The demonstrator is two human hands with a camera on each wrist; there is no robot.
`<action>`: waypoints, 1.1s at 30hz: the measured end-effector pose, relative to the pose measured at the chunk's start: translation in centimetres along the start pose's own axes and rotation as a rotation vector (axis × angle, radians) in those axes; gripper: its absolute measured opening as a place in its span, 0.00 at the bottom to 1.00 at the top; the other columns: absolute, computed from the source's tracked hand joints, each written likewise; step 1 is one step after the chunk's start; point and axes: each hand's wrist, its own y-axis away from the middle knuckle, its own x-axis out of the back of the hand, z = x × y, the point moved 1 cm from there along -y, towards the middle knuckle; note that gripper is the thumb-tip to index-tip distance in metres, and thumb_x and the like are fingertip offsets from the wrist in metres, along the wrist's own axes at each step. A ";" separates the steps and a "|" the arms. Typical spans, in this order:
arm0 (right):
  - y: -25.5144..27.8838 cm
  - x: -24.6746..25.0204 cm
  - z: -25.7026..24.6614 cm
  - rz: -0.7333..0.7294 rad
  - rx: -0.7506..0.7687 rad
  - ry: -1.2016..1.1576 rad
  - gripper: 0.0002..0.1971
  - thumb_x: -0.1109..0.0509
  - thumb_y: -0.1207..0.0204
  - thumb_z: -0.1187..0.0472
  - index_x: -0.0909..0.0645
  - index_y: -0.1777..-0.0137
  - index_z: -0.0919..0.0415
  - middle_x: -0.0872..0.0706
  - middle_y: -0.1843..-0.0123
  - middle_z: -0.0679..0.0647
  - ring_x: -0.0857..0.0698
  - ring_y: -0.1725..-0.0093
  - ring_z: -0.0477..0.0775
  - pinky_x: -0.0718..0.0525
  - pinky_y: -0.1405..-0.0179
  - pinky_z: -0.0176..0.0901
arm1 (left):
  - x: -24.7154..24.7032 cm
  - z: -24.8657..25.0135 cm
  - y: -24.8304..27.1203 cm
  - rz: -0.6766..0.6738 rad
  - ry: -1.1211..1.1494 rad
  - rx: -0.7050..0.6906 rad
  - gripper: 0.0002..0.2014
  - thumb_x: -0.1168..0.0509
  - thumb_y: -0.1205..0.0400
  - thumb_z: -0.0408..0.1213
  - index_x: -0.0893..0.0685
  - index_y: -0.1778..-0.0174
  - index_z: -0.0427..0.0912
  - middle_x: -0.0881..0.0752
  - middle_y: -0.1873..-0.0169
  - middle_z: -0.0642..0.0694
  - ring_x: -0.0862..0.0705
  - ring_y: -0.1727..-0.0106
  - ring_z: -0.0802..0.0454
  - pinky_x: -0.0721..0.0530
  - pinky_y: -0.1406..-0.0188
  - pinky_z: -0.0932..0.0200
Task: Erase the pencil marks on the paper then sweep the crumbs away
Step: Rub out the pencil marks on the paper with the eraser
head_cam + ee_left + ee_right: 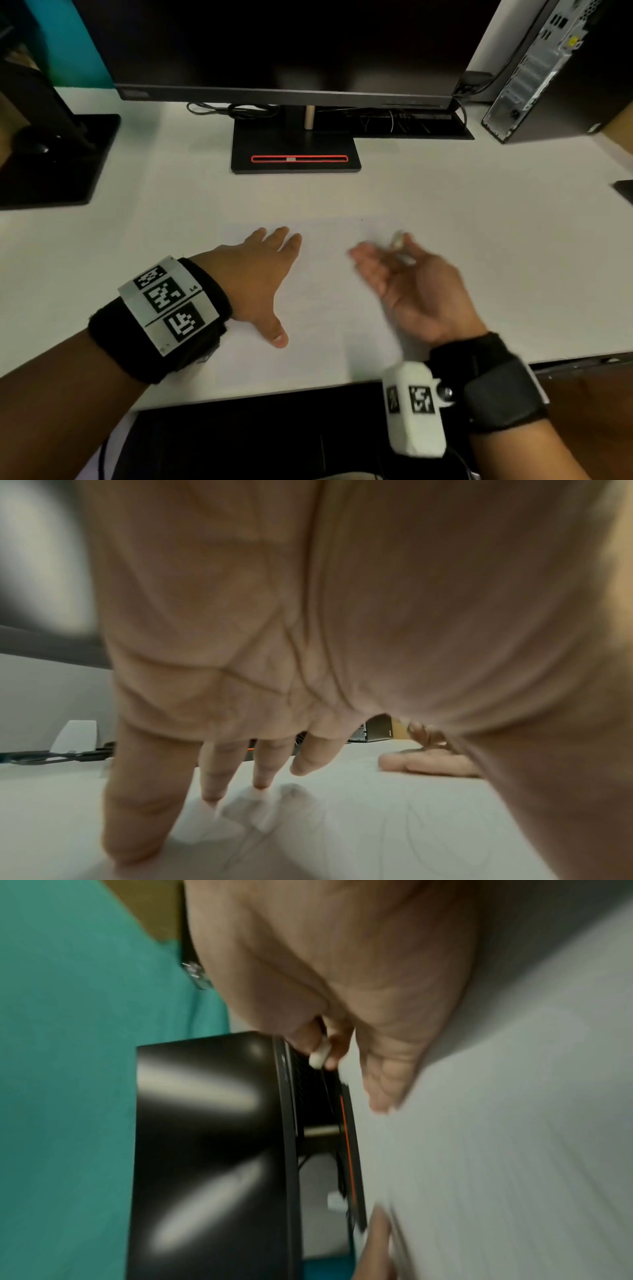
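Paper (329, 291) white, matt, smooth; monitor (274, 44) screen glossy black; wrist bands (503, 380) black cloth; desk (171, 192) matt white

text: "L4" | on: white marker band (169, 297), left wrist | other markings: coded squares, unreadable

Left hand (260, 281) flat, right hand (414, 291) edge-down, blurred
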 end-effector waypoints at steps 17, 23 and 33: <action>-2.8 -1.0 -3.5 0.125 0.232 -0.095 0.12 0.42 0.11 0.58 0.22 0.55 0.58 0.16 0.39 0.65 0.12 0.44 0.63 0.11 0.43 0.50 | -0.1 0.0 -0.3 -0.028 0.035 0.052 0.79 0.18 0.39 0.64 0.79 0.18 0.47 0.72 0.15 0.40 0.68 0.14 0.35 0.41 0.17 0.34; -0.6 -5.1 2.2 -0.216 -0.240 0.299 0.19 0.40 0.11 0.55 0.17 0.56 0.69 0.11 0.39 0.70 0.12 0.37 0.66 0.15 0.33 0.55 | -0.2 0.0 -0.3 -0.031 0.053 0.059 0.78 0.18 0.38 0.64 0.76 0.17 0.41 0.72 0.15 0.40 0.68 0.14 0.36 0.45 0.15 0.39; -4.4 -3.9 -4.1 0.023 0.160 0.071 0.12 0.40 0.12 0.61 0.22 0.59 0.61 0.16 0.44 0.67 0.15 0.44 0.67 0.16 0.30 0.57 | -0.5 -0.5 0.3 -0.022 0.136 0.043 0.78 0.19 0.37 0.65 0.77 0.18 0.38 0.74 0.16 0.45 0.71 0.15 0.42 0.47 0.14 0.44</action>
